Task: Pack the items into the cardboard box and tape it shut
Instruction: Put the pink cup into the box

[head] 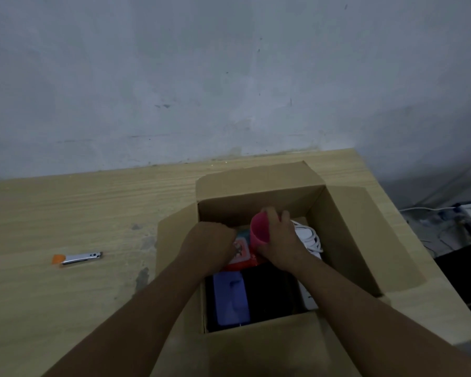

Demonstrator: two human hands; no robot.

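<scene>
Far to my left a small silver tool [78, 258] with an orange end lies alone on the pale wooden table [65, 208], well apart from everything else. The cardboard box [343, 240] stands on the table in front of me, plain brown, with all four flaps folded outward: the left one slopes down to the tabletop, the far one stands up toward the grey wall [229, 77], the near one leans toward me, and the right one splays out wide.

My left hand [210, 240] is down inside the box at its left side, knuckles up and fingers curled under, touching the edge of a red packet [242, 255] with a printed picture on it. I cannot tell whether those fingers actually hold the packet or only rest against it. Nearer to me, below the packet, a blue case [230, 300] lies flat beside a black item [269, 289].

Just right of my left hand, my right hand [282, 246] grips a pink cup [259, 230], fingers wrapped over its far side. The cup is tilted with its open mouth toward me, inside the box above the packet. Beside that hand a coiled white cable [309, 236] sits against the right wall of the box.

Past the table's right edge, loose cables [446, 213] lie on the floor.
</scene>
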